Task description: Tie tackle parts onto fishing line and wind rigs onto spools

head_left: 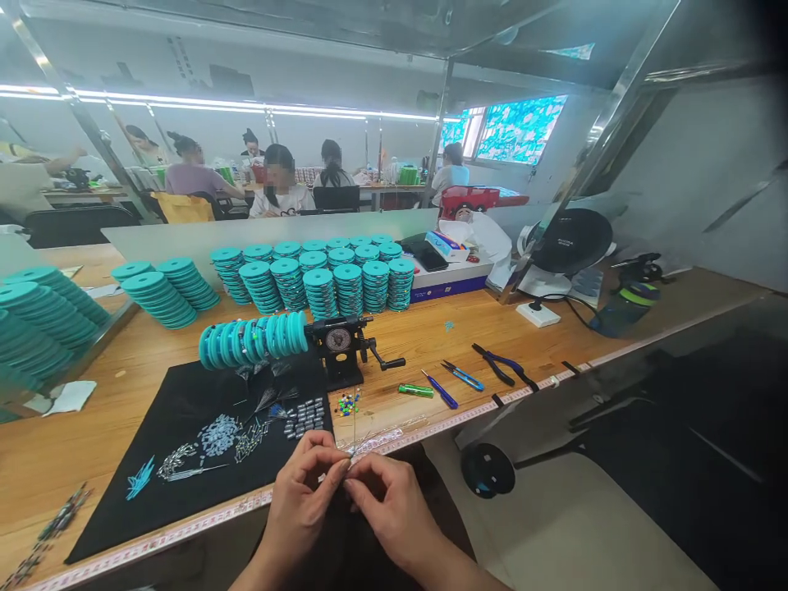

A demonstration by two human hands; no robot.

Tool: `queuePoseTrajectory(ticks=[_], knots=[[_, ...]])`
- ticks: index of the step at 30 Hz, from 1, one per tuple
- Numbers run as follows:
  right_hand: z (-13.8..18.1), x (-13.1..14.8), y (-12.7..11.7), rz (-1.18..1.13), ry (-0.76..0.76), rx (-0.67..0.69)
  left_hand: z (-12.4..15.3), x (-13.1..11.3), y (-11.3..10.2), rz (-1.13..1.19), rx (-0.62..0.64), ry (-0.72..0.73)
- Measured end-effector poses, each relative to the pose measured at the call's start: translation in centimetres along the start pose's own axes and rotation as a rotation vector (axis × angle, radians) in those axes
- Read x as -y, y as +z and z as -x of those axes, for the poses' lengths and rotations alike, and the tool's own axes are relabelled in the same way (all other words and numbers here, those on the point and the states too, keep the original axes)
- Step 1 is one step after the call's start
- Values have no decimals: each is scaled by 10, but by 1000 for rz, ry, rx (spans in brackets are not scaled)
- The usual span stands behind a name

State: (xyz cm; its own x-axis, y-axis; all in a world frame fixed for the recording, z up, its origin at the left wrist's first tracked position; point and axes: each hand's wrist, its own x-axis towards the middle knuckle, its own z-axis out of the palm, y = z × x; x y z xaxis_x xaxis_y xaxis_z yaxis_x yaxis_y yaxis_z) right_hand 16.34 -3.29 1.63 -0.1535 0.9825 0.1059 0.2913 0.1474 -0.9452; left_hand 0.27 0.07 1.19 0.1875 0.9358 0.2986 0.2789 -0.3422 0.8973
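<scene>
At the table's front edge, my left hand (311, 484) and my right hand (394, 501) meet with fingertips pinched together. A thin line (355, 427) runs up from between them; any small part at the fingertips is hidden. Just beyond lie several coloured beads (348, 404) and rows of grey cylinders (304, 419). The black mat (132, 513) to the left carries pale blue bits (220, 435), small metal swivels (251, 440), blue sticks (141, 478) and a thin needle tool (197, 472). Behind stands a hand-cranked winder (341, 349) loaded with teal foam spools (252, 339).
Stacks of teal spools (320, 287) line the back. To the right lie a green lighter (415, 391), a blue pen-like tool (440, 389), blue snips (463, 375) and pliers (501, 365). A fan (570, 242) stands farther right. Several people sit beyond the partition.
</scene>
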Motion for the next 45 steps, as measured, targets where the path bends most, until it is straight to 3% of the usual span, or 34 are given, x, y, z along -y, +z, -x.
queuePoseTrajectory(ticks=[3,5,9,14,16,18,23,25,29,32,35,42,45], knots=[[-2,3,-4,339,-358,-143,0,2,-3,-72,17,78],[-10,5,-9,460,-475,-143,0,4,-6,-173,36,185],[-41,7,-17,386,-295,66,-5,10,-14,-314,68,384],[-86,-1,-19,297,-162,265,-9,17,-15,-316,139,438],[-93,-2,-18,287,-148,305,-8,16,-12,-314,121,414],[-89,1,-18,294,-141,258,-6,12,-9,-299,101,344],[-44,18,-24,280,-216,-235,-1,4,-7,-4,50,-22],[-26,18,-25,207,-151,-318,0,6,-7,132,34,-120],[-11,7,-13,-184,176,-70,1,15,-6,251,36,-195],[-12,1,-1,-435,274,52,0,18,-5,276,39,-200],[-11,5,1,-277,147,11,1,18,-5,278,40,-195],[-7,12,-14,470,-469,-96,0,13,-8,224,60,-134],[-21,10,-20,519,-516,0,-2,10,-10,67,62,-13]])
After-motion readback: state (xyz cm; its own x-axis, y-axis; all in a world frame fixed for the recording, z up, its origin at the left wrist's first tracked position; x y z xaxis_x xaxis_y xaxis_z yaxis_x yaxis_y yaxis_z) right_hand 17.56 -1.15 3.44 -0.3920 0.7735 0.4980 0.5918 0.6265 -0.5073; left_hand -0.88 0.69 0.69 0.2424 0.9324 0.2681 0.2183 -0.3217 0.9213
